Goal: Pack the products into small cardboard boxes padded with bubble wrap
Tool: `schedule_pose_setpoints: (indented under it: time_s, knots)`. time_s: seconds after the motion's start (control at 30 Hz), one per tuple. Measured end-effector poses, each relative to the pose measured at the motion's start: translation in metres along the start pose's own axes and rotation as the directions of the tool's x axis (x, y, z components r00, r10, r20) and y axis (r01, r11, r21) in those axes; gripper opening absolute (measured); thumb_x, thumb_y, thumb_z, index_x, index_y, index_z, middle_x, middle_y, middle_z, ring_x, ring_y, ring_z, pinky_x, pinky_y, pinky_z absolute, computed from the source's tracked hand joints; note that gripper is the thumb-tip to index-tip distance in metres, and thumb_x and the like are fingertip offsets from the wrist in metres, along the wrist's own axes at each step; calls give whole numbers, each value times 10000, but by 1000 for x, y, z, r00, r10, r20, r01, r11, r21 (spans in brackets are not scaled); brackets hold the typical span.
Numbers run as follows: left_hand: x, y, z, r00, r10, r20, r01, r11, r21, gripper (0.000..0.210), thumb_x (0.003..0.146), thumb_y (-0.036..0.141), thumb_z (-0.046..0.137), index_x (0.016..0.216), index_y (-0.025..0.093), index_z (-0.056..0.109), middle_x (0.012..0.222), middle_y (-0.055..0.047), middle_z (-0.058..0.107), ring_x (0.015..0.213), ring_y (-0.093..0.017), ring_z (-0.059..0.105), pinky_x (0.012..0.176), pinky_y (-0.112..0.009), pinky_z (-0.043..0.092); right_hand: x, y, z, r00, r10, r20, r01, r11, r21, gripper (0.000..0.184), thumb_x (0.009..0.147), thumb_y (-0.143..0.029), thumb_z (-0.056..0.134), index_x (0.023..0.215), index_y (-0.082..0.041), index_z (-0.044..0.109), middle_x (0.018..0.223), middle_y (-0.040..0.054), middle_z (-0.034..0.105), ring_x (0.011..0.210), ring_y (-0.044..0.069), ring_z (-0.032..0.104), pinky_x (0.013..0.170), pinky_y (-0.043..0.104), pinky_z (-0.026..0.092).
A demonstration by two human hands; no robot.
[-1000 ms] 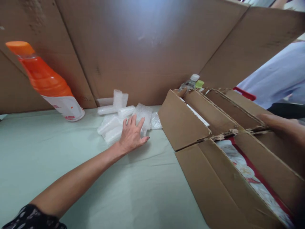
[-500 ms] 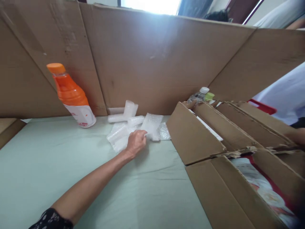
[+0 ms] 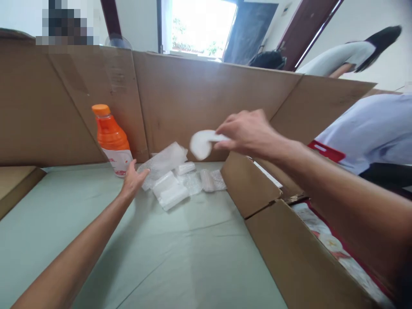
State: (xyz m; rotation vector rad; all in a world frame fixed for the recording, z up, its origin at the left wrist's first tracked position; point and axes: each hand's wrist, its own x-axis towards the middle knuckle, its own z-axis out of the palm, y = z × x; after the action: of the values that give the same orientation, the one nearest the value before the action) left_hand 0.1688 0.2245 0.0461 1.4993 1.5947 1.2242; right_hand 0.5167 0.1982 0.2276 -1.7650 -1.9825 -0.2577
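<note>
A tall cardboard wall (image 3: pixel 199 98) closes off the back of the green worktop (image 3: pixel 199 253), a flat cardboard piece (image 3: pixel 16 182) sits at its left side, and a divided cardboard box (image 3: pixel 296 257) bounds the right. The widest room for moving lies in front of the bubble wrap (image 3: pixel 165 159), between the left forearm (image 3: pixel 96 240) and the box. The box's near compartment holds a red-and-white printed packet (image 3: pixel 333 244); a white edge (image 3: pixel 267 174) shows in the one behind. An orange bottle (image 3: pixel 114 139) stands near the wall, capped and full of orange up to its neck. The right hand (image 3: pixel 246 133) is raised over the back of the box, its fingers pinching a curved white piece (image 3: pixel 201 143), which hangs in the air above the bubble wrap. The left hand (image 3: pixel 133 178) holds nothing, fingers spread, between bottle and bubble wrap; whether it touches either I cannot tell
</note>
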Motion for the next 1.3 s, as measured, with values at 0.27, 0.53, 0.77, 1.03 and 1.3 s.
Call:
schedule_pose_setpoints:
  time_s: [0.27,0.53,0.77,1.03,1.3]
  knots:
    - [-61,-35,-25,883,417,216,-468,813,346,733,780,485,701,1413,187,482,1600,-213,250,1458,-406,316,1157,-587,307,-41,-46,82,770,334,544,-196,935,-296,278,731,-409,793,891,-182,780,918,124,765,937,283,708,800,360,514]
    - [-104,-39,1,714,508,481,-688,634,353,718,762,394,767,1418,253,511,1654,-205,122,1502,-436,192,1145,-657,244,-109,-9,126,772,504,388,-434,863,-258,382,815,-145,577,1174,-130,706,1084,160,752,966,267,717,790,317,523]
    - [-107,-38,22,663,506,552,-737,570,364,431,818,292,709,1244,248,662,1631,-174,268,1505,-405,208,1154,-664,227,-92,-50,116,960,264,95,-280,928,247,462,905,-296,496,1339,-164,588,1220,112,702,1040,224,668,910,348,514]
    - [-33,-39,-1,886,443,134,-431,683,590,189,846,213,596,990,203,718,1433,-161,520,1334,-367,470,1090,-573,386,-44,-135,210,943,-40,330,-22,983,182,474,986,-373,490,1430,-216,542,1333,127,648,1245,302,557,1032,456,412]
    - [-62,-33,22,749,551,368,-661,584,470,703,845,246,581,1512,205,359,1641,-182,248,1520,-336,223,1191,-572,218,-47,-120,196,865,-247,438,111,943,314,510,999,-187,389,1508,-169,424,1359,67,650,1195,168,619,979,257,447]
